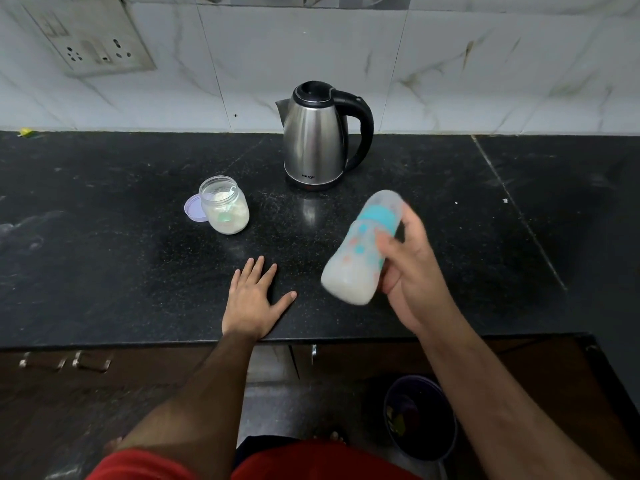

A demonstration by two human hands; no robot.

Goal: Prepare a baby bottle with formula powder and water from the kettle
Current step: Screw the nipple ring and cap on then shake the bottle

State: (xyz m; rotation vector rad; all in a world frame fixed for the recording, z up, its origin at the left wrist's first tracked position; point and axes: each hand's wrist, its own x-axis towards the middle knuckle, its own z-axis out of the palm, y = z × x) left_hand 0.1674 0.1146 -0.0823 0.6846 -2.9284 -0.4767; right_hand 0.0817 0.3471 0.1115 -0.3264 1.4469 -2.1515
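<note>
A black speckled stone counter [104, 237] runs below a white marble-tiled wall [485, 64] that carries a switch and socket plate [88, 41] at the upper left. A steel electric kettle [318, 140] with a black handle stands upright at the back of the counter, lid closed. Left of it and nearer, an open clear jar of formula powder [225, 206] stands with its lilac lid [194, 208] lying just beside it. The left hand [254, 303] lies flat on the counter edge, fingers spread, its grip wide open and holding nothing. The right hand [408, 268] has its grip wrapped around the baby bottle [360, 251], held tilted above the counter, capped, blurred, with milky liquid inside
</note>
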